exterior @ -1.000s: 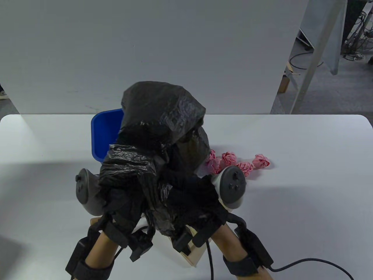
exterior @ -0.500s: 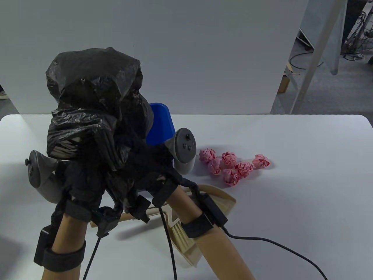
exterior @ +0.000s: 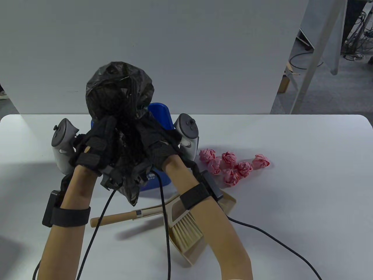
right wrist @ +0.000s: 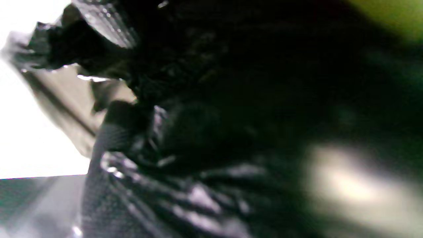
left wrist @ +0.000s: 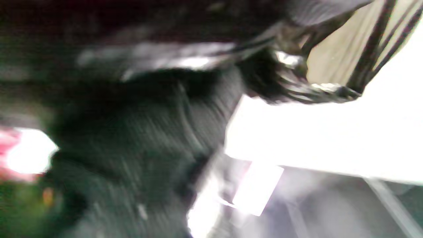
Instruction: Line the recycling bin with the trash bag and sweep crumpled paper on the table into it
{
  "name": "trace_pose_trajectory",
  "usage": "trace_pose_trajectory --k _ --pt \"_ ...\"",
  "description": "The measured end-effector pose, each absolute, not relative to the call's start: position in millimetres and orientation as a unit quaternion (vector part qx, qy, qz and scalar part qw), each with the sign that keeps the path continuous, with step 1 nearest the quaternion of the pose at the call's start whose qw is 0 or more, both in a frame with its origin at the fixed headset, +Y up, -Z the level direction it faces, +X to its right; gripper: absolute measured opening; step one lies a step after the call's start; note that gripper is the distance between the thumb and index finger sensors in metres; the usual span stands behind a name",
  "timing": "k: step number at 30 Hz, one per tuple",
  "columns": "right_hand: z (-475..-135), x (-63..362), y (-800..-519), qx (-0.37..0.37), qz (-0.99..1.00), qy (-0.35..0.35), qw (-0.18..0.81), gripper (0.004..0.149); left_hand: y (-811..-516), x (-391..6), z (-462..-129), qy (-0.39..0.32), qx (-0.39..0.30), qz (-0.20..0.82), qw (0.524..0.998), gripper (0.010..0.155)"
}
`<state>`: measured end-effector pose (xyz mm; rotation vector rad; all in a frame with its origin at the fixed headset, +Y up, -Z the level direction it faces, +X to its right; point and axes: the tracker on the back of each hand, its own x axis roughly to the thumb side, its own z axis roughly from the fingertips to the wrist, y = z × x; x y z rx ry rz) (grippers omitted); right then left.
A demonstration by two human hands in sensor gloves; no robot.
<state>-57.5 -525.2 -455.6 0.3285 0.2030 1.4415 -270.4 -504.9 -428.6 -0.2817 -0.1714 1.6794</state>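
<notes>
Gathering the black trash bag (exterior: pixel 119 87) in both hands, I hold it bunched above the blue recycling bin (exterior: pixel 160 116), which stands on the white tabletop (exterior: pixel 306 189) toward its far edge. My left hand (exterior: pixel 93 145) has its gloved fingers curled into the plastic from the left side, and my right hand (exterior: pixel 154 143) clutches the same bunch from the right, so each grip is clenched on the bag. The bag balloons upward above my knuckles, and a loose tail of it hangs down between my wrists in front of the bin. Most of the bin is hidden behind my hands and the bag; only its far right rim and a strip of its near wall show.

6 balls of crumpled pink paper (exterior: pixel 233 166) lie clustered on the tabletop just to the right of the bin, apart from my right hand. Nearer to me, a small brush with a wooden handle (exterior: pixel 122 217) rests with its bristles in a beige dustpan (exterior: pixel 198 250), partly under my right forearm. Both wrist views are blurred and show little beyond dark glove fabric and shiny black plastic (right wrist: pixel 198 195).
</notes>
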Motion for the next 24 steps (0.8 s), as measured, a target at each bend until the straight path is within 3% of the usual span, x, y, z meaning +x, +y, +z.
trace_pose_trajectory --k 1,2,3,5,7,14,18,24 --pt "-455.6 -49.7 -523.8 0.141 0.705 0.073 0.691 0.039 -505.2 -283.0 -430.2 -0.033 -0.128 0.657 0.742 0.062" --pt "-455.2 -44.8 -522.4 0.142 0.732 0.062 0.663 0.039 -503.6 -290.1 -429.1 -0.011 -0.099 0.598 0.795 0.061" --pt "-453.9 -35.8 -519.7 0.147 0.776 0.035 0.613 0.039 -500.8 -299.3 -424.3 0.035 -0.033 0.51 0.859 0.059" --pt "-449.9 -20.4 -517.6 0.145 0.824 -0.025 0.547 0.039 -498.2 -310.5 -416.2 0.097 0.046 0.407 0.907 0.055" --pt "-445.8 -5.2 -522.2 0.132 0.852 -0.073 0.501 0.039 -501.4 -322.5 -409.4 0.138 0.06 0.315 0.937 0.052" --pt "-449.6 24.2 -570.4 0.077 0.908 -0.11 0.397 0.047 -537.8 -342.9 -402.1 0.174 0.021 0.243 0.954 0.054" --pt "-460.1 31.5 -596.2 0.041 0.92 -0.097 0.377 0.049 -565.5 -350.9 -412.1 0.171 -0.011 0.263 0.949 0.055" --pt "-482.0 41.7 -605.5 0.008 0.903 -0.067 0.425 0.048 -587.3 -371.0 -428.5 0.189 0.047 0.286 0.938 0.059"
